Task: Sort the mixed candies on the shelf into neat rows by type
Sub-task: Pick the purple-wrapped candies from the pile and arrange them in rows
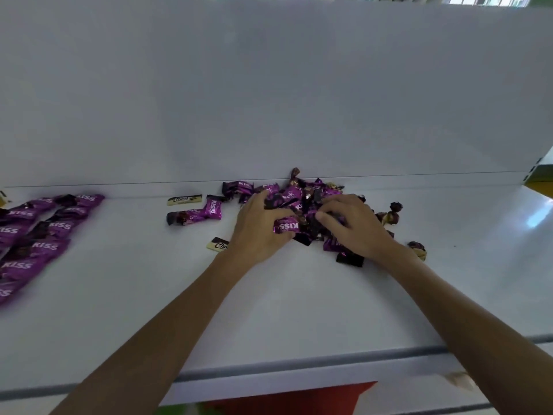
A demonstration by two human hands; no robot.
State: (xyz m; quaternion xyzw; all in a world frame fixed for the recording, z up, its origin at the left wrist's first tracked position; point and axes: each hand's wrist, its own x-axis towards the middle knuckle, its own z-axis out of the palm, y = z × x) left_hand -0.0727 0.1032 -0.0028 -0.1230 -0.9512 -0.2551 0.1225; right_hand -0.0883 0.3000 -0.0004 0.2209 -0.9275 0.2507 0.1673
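Observation:
A mixed heap of candies lies against the back of the white shelf. Both hands are in the heap. My left hand curls its fingers and thumb round purple KISS candies. My right hand has its fingers curled into the heap's dark and purple wrappers; what it grips is hidden. Purple KISS candies lie sorted in rows at the far left. Two cream Choco bars and loose purple candies lie left of the heap.
Brown-and-gold twisted candies lie right of the heap. The shelf's white back panel rises just behind it. The shelf's front edge runs below my forearms. A green and yellow shelf part is at the right.

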